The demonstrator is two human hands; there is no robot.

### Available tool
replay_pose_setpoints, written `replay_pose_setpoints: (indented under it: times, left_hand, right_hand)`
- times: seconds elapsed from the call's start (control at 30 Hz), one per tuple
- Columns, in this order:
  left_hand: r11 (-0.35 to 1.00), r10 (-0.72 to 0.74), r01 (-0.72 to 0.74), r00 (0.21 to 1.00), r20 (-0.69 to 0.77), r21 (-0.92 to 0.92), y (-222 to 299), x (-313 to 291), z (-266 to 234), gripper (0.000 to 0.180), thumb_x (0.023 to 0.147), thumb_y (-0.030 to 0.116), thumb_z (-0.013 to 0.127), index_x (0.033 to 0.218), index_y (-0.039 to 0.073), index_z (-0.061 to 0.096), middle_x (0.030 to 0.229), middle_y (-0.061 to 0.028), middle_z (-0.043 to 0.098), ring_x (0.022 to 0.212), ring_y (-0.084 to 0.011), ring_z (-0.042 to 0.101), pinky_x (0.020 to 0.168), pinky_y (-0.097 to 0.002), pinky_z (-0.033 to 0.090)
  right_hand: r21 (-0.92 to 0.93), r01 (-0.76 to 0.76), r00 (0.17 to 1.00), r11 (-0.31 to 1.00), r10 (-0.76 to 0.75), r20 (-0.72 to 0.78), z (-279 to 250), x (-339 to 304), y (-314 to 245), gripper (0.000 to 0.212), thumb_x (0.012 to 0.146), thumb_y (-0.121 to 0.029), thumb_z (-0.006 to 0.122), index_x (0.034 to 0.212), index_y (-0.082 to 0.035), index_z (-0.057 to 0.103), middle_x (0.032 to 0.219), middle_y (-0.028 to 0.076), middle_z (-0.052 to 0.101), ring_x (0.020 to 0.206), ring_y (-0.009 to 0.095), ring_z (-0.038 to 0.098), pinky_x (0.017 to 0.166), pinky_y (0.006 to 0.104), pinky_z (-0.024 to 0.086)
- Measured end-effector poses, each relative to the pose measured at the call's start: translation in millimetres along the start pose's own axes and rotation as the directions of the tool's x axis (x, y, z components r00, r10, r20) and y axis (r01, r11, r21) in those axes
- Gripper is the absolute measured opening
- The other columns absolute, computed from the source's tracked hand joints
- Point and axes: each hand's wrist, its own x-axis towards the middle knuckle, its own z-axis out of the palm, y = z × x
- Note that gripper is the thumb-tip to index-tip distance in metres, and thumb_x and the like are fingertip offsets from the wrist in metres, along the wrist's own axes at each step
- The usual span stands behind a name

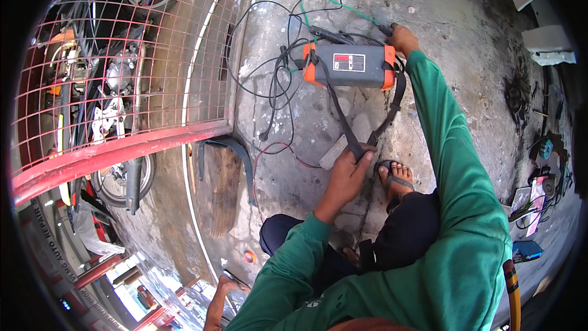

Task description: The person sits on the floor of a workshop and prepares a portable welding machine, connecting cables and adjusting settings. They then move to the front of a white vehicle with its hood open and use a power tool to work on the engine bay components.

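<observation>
A grey box-shaped machine with orange ends [373, 75], which looks like a portable welder, rests on the concrete floor in front of my feet. My left hand [346, 179] is closed round the machine's black carrying strap [335, 99], pulled up toward me. Beyond the machine's right end, my right hand [405, 40] is closed on a dark handle-like piece [385, 29]; a green cable [352, 9] runs to it, and its far side is hidden. A black bar-like handle [331, 35] lies along the machine's far side.
Black cables [272, 89] lie looped left of the machine. A red mesh gate [141, 141] stands at left, with motorcycle parts [113, 95] behind it. Near it are a wood block [218, 190] and a bent dark strip [242, 153]. Assorted tools and wires [542, 193] lie at right.
</observation>
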Motion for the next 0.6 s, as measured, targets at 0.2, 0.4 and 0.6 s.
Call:
replay_pose_setpoints:
  times: [0.2, 0.4, 0.6]
  left_hand:
    - [0.961, 0.103, -0.112, 0.993, 0.05, 0.252, -9.5, 28.3, 2.8, 0.032, 0.099, 0.02, 0.065, 0.123, 0.0, 0.067, 0.12, -0.0199, 0.069, 0.116, -0.0303, 0.066, 0.1, -0.039, 0.049]
    - [0.91, 0.143, -0.061, 0.975, -0.171, 0.41, 8.0, 68.3, -61.3, 0.026, 0.093, 0.018, 0.071, 0.111, 0.001, 0.071, 0.101, -0.0189, 0.073, 0.093, -0.0336, 0.073, 0.084, -0.0399, 0.055]
    - [0.599, 0.662, -0.496, 0.749, -0.039, 0.629, 42.8, 268.8, -55.7, 0.02, 0.09, 0.014, 0.069, 0.106, 0.001, 0.071, 0.102, -0.0197, 0.072, 0.101, -0.0394, 0.068, 0.092, -0.0464, 0.051]
  right_hand:
    - [-0.055, 0.106, 0.948, 0.993, -0.117, -0.297, -19.4, 40.2, 47.1, 0.042, 0.085, -0.021, 0.07, 0.123, -0.003, 0.061, 0.119, 0.027, 0.067, 0.112, 0.046, 0.064, 0.091, 0.0543, 0.054]
    - [0.145, 0.49, 0.654, 0.86, -0.253, -0.713, -91.9, -34.2, -29.6, 0.033, 0.085, -0.014, 0.072, 0.114, -0.004, 0.06, 0.109, 0.024, 0.066, 0.103, 0.046, 0.063, 0.089, 0.0514, 0.051]
    - [0.117, 0.571, 0.534, 0.812, -0.259, -0.805, -154.9, -120.0, -33.1, 0.04, 0.085, -0.012, 0.076, 0.121, -0.003, 0.06, 0.11, 0.021, 0.067, 0.102, 0.043, 0.063, 0.088, 0.0476, 0.051]
